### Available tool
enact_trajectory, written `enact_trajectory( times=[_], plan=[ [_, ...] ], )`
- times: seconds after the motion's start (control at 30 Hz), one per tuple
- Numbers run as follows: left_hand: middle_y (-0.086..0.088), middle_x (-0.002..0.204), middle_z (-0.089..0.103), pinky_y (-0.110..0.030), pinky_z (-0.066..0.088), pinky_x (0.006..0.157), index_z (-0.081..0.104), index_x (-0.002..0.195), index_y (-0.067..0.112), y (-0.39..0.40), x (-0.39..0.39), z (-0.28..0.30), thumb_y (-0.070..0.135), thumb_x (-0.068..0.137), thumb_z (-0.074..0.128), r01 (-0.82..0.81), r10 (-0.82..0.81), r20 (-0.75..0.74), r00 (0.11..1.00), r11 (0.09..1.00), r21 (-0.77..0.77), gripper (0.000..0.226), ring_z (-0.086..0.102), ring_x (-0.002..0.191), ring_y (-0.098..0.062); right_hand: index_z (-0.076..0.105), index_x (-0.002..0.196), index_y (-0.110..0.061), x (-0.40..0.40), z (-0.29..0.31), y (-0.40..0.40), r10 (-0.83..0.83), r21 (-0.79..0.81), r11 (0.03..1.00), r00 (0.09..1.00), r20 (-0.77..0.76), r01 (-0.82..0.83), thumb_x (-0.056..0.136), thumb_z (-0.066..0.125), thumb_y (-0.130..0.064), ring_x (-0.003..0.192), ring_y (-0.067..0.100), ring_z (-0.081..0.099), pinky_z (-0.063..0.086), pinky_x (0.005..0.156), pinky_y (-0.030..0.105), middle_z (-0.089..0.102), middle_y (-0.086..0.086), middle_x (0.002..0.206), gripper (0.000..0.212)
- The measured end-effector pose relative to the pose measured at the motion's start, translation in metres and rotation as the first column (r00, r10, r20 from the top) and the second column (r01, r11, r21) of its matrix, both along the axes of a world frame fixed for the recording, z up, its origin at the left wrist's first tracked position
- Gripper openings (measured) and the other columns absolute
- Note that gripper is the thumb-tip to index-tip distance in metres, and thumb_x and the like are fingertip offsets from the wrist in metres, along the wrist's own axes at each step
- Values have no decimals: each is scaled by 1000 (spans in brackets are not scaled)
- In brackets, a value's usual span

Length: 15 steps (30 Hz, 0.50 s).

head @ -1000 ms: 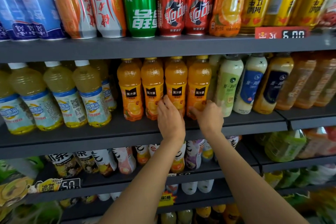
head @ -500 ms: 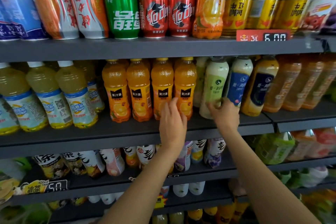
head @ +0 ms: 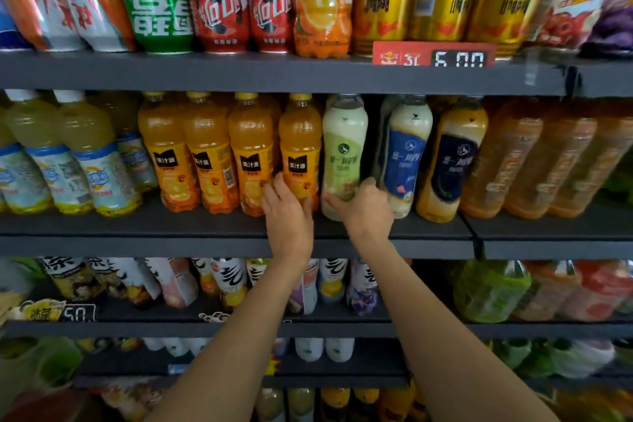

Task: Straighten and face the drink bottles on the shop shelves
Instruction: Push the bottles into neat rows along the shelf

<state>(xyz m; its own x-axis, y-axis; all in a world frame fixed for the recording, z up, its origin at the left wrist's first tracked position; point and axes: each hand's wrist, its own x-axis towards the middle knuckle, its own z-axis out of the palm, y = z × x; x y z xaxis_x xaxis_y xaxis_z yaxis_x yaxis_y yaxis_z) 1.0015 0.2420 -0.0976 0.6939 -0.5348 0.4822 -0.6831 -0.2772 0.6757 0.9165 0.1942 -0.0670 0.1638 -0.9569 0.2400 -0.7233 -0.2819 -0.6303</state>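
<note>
Several orange juice bottles with black labels stand in a row on the middle shelf (head: 205,229). My left hand (head: 287,216) rests on the base of the rightmost orange juice bottle (head: 299,144), fingers wrapped on its lower part. To its right stands a pale green-labelled milk tea bottle (head: 344,151). My right hand (head: 364,211) grips the bottom of that bottle. A blue-labelled milk tea bottle (head: 406,154) and a dark-labelled one (head: 452,161) lean just right of it.
Cans and a red price tag (head: 433,54) line the top shelf. Pale yellow drink bottles (head: 85,154) fill the left of the middle shelf, amber tea bottles (head: 534,158) the right. Lower shelves hold more bottles and a price tag (head: 51,312).
My right hand has moved from the rightmost orange juice bottle to the green-labelled milk tea bottle. My left hand shifted right onto the rightmost orange bottle. The view drifted right.
</note>
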Motion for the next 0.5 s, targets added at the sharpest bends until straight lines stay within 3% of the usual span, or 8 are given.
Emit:
enact_trajectory(
  times=[0.17, 0.23, 0.37, 0.5],
  plan=[
    [-22, 126, 43, -43, 42, 99, 44, 127, -1, 5, -13, -4, 8, 81, 68, -54, 57, 23, 998, 990, -129, 53, 43, 120, -35, 43, 114, -3, -3, -2, -2, 58, 19, 998, 998, -3, -58, 78, 66, -54, 105, 33, 59, 48, 79, 41, 61, 15, 111, 66],
    [-20, 120, 48, -43, 45, 96, 49, 121, 0, 7, -25, -7, 3, 78, 68, 17, -1, 97, 995, 986, -166, 47, 47, 115, -34, 47, 115, -5, -14, -2, -2, 78, -41, 996, 996, 40, -76, 80, 64, -54, 98, 31, 61, 50, 76, 41, 64, 14, 103, 63],
    [-18, 120, 49, -40, 47, 91, 47, 126, 2, 0, -49, -10, 2, 79, 67, 199, -191, 164, 968, 979, -33, 52, 48, 114, -32, 50, 116, -9, -51, 2, -8, -78, -164, 979, 960, 268, 125, 87, 61, -43, 92, 32, 63, 48, 72, 39, 68, 12, 96, 46],
    [-14, 131, 39, -35, 46, 87, 40, 130, 12, -9, -52, -5, 13, 86, 63, 128, -129, 43, 991, 991, 29, 50, 43, 120, -30, 46, 117, -5, -62, -2, -23, -141, -87, 985, 986, 84, 148, 86, 62, -43, 100, 36, 60, 45, 73, 39, 64, 17, 108, 52]
  ],
)
